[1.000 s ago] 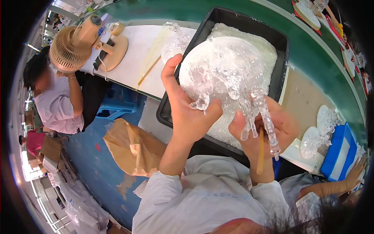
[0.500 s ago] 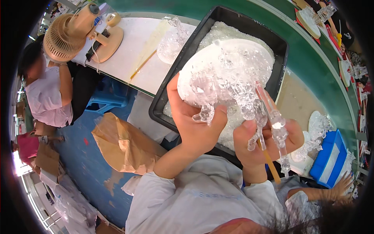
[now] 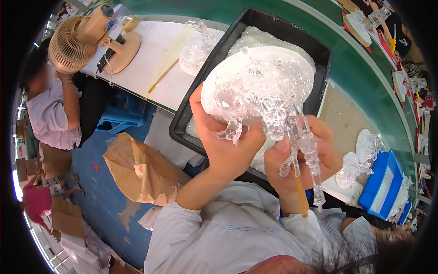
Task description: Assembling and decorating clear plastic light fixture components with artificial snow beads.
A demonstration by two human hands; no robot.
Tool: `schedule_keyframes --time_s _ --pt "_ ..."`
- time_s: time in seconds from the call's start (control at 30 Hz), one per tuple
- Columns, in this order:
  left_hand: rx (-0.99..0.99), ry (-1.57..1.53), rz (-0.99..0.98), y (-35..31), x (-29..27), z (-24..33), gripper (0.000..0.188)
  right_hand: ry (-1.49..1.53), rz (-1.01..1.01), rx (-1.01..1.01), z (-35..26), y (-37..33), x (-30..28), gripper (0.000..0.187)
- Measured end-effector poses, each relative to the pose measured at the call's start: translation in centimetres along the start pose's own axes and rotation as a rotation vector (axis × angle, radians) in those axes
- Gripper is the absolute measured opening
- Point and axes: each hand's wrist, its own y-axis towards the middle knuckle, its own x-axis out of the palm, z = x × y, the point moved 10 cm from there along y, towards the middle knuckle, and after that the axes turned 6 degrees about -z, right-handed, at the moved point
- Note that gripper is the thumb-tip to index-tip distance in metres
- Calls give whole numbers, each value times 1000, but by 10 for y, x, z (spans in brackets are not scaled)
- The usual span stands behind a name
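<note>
My left hand (image 3: 228,146) is closed on the near left edge of a white oval base (image 3: 278,57) that carries a clear plastic figure (image 3: 235,102). Clear granules cling to the base. It is held tilted above a black tray (image 3: 248,16) of glittering clear granules (image 3: 255,36). Close to the figure's near right part, my right hand (image 3: 315,157) is closed around a thin stick with a yellow handle (image 3: 299,196), whose tip I cannot make out. Jointed clear pieces (image 3: 312,169) hang across the right fingers; whether those fingers grip them too, I cannot tell.
A beige fan (image 3: 86,41) stands on the white table at left, near another clear piece (image 3: 196,57) and a yellow stick (image 3: 163,76). Right of me are clear pieces (image 3: 358,164) and a blue bin (image 3: 381,182). A brown paper bag (image 3: 141,169) stands at lower left. People sit nearby.
The base, both hands and the stick appear slightly further left, along with the whole view. My right hand has turned so the stick's handle stands steeper. At lower right, a co-worker's hand has dropped from sight.
</note>
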Motion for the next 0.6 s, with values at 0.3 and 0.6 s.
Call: schedule_keyframes --time_s 0.3,0.6 --pt "37 61 -28 4 4 0 79 123 130 180 20 -7 -4 44" --pt "102 255 -34 2 -1 5 82 324 224 245 26 -7 -3 32"
